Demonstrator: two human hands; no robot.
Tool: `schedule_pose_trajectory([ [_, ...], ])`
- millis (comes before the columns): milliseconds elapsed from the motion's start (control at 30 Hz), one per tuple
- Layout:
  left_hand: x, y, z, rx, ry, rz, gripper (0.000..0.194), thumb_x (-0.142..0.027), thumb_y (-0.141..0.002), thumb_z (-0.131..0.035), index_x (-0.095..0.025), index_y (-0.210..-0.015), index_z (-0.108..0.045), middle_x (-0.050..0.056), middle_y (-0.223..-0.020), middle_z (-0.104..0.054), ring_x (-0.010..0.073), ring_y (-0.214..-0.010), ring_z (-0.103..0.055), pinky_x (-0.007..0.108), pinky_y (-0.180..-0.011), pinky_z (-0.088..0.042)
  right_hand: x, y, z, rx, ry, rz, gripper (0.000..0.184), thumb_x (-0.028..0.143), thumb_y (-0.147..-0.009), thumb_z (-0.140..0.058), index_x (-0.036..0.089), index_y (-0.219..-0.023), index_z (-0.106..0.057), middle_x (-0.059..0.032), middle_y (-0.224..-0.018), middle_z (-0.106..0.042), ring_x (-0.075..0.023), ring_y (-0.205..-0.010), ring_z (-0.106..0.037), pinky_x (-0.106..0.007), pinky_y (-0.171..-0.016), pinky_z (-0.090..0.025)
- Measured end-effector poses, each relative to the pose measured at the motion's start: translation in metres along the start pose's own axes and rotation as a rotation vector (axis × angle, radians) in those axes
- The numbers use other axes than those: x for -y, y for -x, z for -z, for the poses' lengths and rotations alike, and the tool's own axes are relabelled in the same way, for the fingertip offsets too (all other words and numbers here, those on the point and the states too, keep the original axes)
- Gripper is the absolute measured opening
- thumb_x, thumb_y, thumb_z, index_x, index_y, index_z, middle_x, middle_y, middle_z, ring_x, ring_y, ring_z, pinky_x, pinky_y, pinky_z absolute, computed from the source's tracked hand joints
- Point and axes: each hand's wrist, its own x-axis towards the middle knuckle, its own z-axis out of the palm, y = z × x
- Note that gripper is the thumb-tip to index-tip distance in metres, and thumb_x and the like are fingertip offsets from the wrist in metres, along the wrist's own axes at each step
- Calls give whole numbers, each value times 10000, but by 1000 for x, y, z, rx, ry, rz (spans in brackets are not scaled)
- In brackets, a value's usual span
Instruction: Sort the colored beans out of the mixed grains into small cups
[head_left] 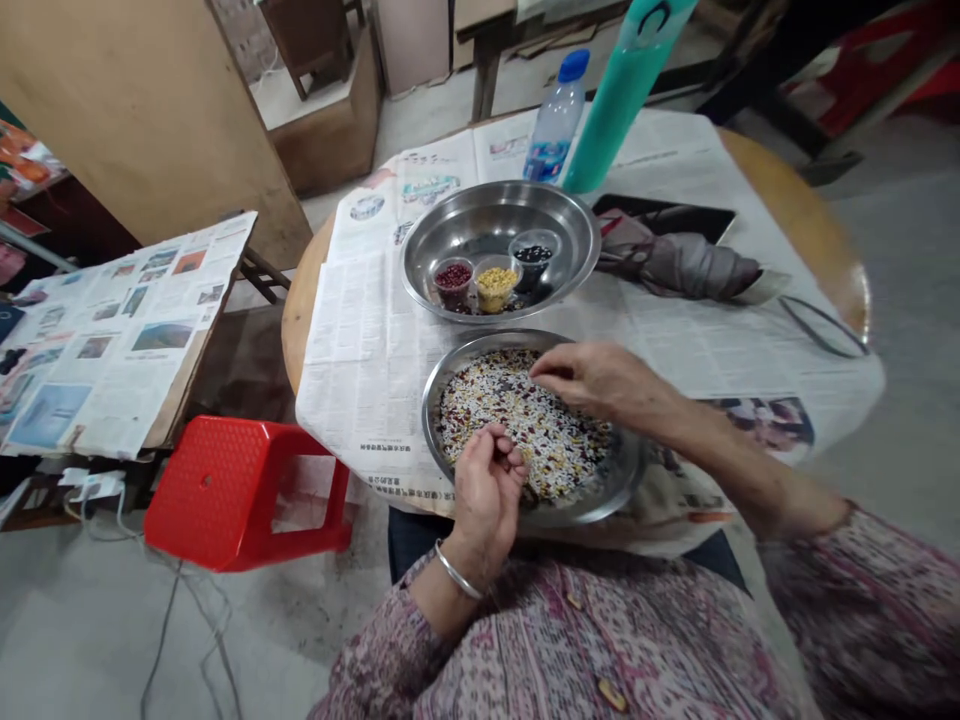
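Over the far half of the near basin [630,470], the right hand [600,375] is held palm down, reached in from the right, with thumb and fingertips drawn together. The mixed grains [525,430] are spread inside the basin, directly below those fingertips and toward the body; no single long axis is shown by the loose mix. Whether a grain is pinched can't be told.

At the basin's near-left edge, the left hand [484,490] is turned palm up, fingers curled into a loose cup — contents, if any, hidden. It is set nearer the body than the right fingertips and slightly left of them.

Beyond the basin, three cups are seated in a second steel bowl [574,235]: red beans [454,276] leftmost, yellow grains [496,281] mid, black beans [533,254] rightmost. Of the two hands, the right is placed nearer to them.
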Motion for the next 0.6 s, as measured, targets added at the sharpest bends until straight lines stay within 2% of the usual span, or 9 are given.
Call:
schedule_pose_trajectory([
  [100, 0, -1, -1, 6, -11, -10, 58, -130, -919, -557, -140, -870, -586, -18, -714, -490, 66, -605, -460, 168, -578, -371, -8, 13, -19, 21, 58, 57, 227, 246, -870, -529, 202, -852, -751, -48, -840, -772, -176, -718, -669, -303, -667, -466],
  [233, 0, 0, -3, -38, -30, -1, 129, -38, -886, -514, -146, -910, -582, -8, -752, -533, 70, -631, -494, 178, -617, -386, -8, 16, -34, -13, 70, 155, 231, 224, -899, -512, 214, -865, -740, -34, -864, -769, -166, -752, -681, -292, -701, -494],
  [433, 0, 1, -4, -64, -13, 14, 161, -11, -870, -500, -138, -893, -596, 7, -786, -570, 69, -666, -539, 181, -659, -409, -3, 15, -43, -65, 141, 207, 244, 195, -926, -493, 192, -916, -736, -81, -950, -745, -198, -862, -686, -319, -780, -527],
  [600, 0, 4, -1, -33, -8, 72, 120, -60, -891, -515, -130, -882, -612, 12, -769, -558, 77, -655, -522, 188, -642, -405, -1, 14, -49, -7, 38, 301, 223, 207, -929, -523, 193, -918, -745, -81, -935, -731, -196, -847, -674, -320, -769, -525],
])
